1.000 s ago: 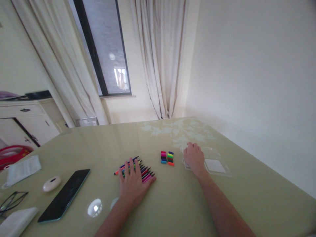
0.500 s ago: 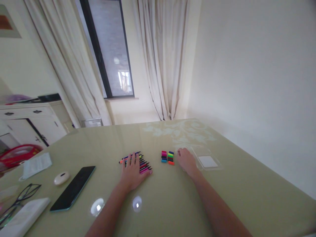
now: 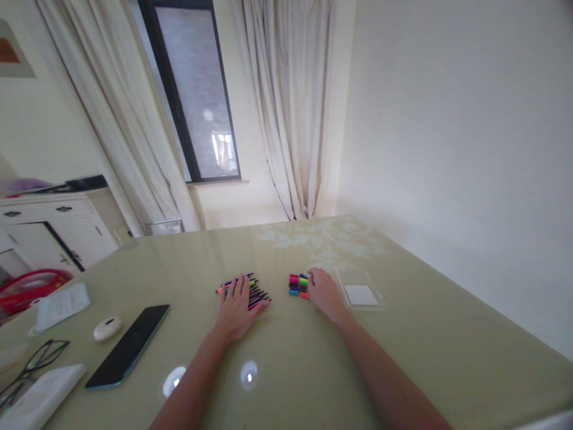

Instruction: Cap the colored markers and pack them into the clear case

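My left hand [image 3: 236,309] lies flat with its fingers stretched over a bunch of uncapped felt-tip pens [image 3: 258,297], whose dark tips point right. To the right of them, two short columns of coloured pen caps [image 3: 293,285] stand side by side on the table. My right hand [image 3: 326,294] is at the right edge of the caps and covers part of the right column. Its fingers are curled, and whatever they may hold is hidden. A clear plastic case [image 3: 362,294] with a white card in it lies just right of this hand.
On the left of the glossy table [image 3: 286,370] lie a black phone [image 3: 129,346], a round white case [image 3: 107,328], a face mask [image 3: 62,306], glasses [image 3: 33,367] and a white box [image 3: 40,397]. A wall [image 3: 456,179] runs along the right side.
My right hand has moved left from beside the clear case onto the edge of the caps. My left hand stays on the pens. The view has shifted slightly.
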Available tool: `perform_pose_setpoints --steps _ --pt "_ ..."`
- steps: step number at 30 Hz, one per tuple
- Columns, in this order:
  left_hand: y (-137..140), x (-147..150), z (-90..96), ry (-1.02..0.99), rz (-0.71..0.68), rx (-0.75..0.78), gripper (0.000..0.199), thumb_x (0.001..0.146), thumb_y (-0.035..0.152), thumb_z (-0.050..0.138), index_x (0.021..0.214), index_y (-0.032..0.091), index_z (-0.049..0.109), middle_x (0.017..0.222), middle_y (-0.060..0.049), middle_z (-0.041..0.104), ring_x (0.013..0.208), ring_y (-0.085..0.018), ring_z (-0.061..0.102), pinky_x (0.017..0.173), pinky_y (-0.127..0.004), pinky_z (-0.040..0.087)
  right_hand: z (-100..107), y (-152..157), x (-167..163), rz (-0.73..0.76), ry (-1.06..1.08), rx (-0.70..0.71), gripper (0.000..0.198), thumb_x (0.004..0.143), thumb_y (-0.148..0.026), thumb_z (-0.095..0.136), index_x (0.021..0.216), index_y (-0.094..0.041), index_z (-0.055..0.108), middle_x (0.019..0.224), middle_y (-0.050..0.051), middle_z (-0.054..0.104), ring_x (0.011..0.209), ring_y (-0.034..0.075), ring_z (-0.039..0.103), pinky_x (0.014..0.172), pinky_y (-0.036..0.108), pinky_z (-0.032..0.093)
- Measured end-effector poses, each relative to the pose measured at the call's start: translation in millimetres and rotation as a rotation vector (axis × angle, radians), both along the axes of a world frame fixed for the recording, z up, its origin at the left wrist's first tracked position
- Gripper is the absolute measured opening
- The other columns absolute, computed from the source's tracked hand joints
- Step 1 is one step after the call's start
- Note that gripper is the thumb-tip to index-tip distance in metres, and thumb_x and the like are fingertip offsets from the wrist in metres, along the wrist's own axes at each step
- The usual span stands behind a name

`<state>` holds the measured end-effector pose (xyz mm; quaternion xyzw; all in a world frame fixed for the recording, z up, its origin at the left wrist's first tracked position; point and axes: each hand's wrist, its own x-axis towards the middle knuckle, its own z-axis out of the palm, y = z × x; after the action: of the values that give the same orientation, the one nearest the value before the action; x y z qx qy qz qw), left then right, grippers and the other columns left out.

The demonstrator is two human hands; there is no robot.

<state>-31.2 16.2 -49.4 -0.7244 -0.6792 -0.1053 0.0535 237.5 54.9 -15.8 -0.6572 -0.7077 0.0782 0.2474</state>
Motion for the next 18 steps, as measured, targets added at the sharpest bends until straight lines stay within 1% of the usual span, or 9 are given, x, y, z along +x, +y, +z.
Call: perform_pose_setpoints --steps 4,6,9,11,13,15,16,18 --pt "0.2 -5.6 -5.4 -0.085 -0.029 0.048 0.077 0.103 0.059 0.026 0.159 0.008 0.033 0.168 -0.018 0.024 0.156 -0.032 0.022 0.127 -0.054 0.013 1.7 -3.0 -3.3 0.040 0.033 -0.005 0.031 0.098 -0.012 0.046 0.118 -0.016 0.068 0.116 0.012 0.071 0.104 0.022 0.067 0.088 0.029 0.048" --pt "-0.4 -7.3 -6.2 -0.143 -0.057 0.087 0.071 0.104 0.054 0.025 0.159 0.010 0.034 0.168 -0.016 0.026 0.156 -0.030 0.022 0.127 -0.054 0.012 3.1 -4.1 -3.0 0.050 0.045 -0.008 0.031 0.097 -0.011 0.046 0.117 -0.016 0.069 0.116 0.012 0.070 0.103 0.022 0.067 0.089 0.030 0.048" --pt "-3.2 -6.7 -3.3 -0.225 -0.082 0.151 0.063 0.105 0.048 0.025 0.157 0.016 0.038 0.166 -0.014 0.033 0.155 -0.027 0.026 0.127 -0.054 0.011 4.7 -3.6 -0.2 0.042 0.064 0.005 0.031 0.097 -0.011 0.046 0.116 -0.017 0.070 0.116 0.012 0.070 0.104 0.022 0.067 0.091 0.030 0.048" --pt "-6.6 -4.7 1.8 -0.271 -0.090 0.210 0.057 0.106 0.046 0.026 0.153 0.018 0.043 0.162 -0.013 0.041 0.152 -0.026 0.032 0.126 -0.053 0.013 5.8 -2.1 2.4 0.031 0.079 0.031 0.031 0.097 -0.012 0.046 0.116 -0.017 0.069 0.118 0.013 0.069 0.105 0.022 0.067 0.092 0.030 0.048" --pt "-10.8 -2.6 8.8 -0.307 -0.092 0.268 0.051 0.105 0.046 0.032 0.146 0.021 0.051 0.153 -0.012 0.052 0.144 -0.027 0.043 0.123 -0.053 0.020 7.3 -0.7 4.5 0.025 0.091 0.064 0.030 0.097 -0.013 0.047 0.116 -0.016 0.069 0.119 0.012 0.068 0.105 0.022 0.066 0.092 0.030 0.048" --pt "-15.5 -1.7 16.5 -0.325 -0.087 0.294 0.041 0.103 0.046 0.041 0.132 0.023 0.060 0.140 -0.011 0.062 0.131 -0.028 0.052 0.115 -0.052 0.030 9.3 -0.7 5.0 0.045 0.095 0.099 0.028 0.098 -0.014 0.047 0.115 -0.016 0.070 0.118 0.012 0.068 0.105 0.022 0.065 0.093 0.029 0.047" --pt "-17.8 -1.8 20.2 -0.325 -0.091 0.285 0.035 0.102 0.046 0.046 0.122 0.024 0.064 0.132 -0.010 0.066 0.125 -0.029 0.056 0.110 -0.051 0.034 10.4 -1.4 4.6 0.062 0.089 0.113 0.028 0.099 -0.015 0.046 0.113 -0.016 0.070 0.117 0.012 0.068 0.106 0.022 0.064 0.095 0.029 0.047" --pt "-22.1 -2.7 26.5 -0.313 -0.132 0.232 0.024 0.100 0.044 0.053 0.105 0.025 0.067 0.116 -0.007 0.072 0.115 -0.029 0.060 0.101 -0.048 0.038 12.3 -4.3 2.5 0.102 0.050 0.128 0.029 0.099 -0.014 0.045 0.111 -0.017 0.072 0.115 0.011 0.068 0.108 0.022 0.062 0.097 0.029 0.045"
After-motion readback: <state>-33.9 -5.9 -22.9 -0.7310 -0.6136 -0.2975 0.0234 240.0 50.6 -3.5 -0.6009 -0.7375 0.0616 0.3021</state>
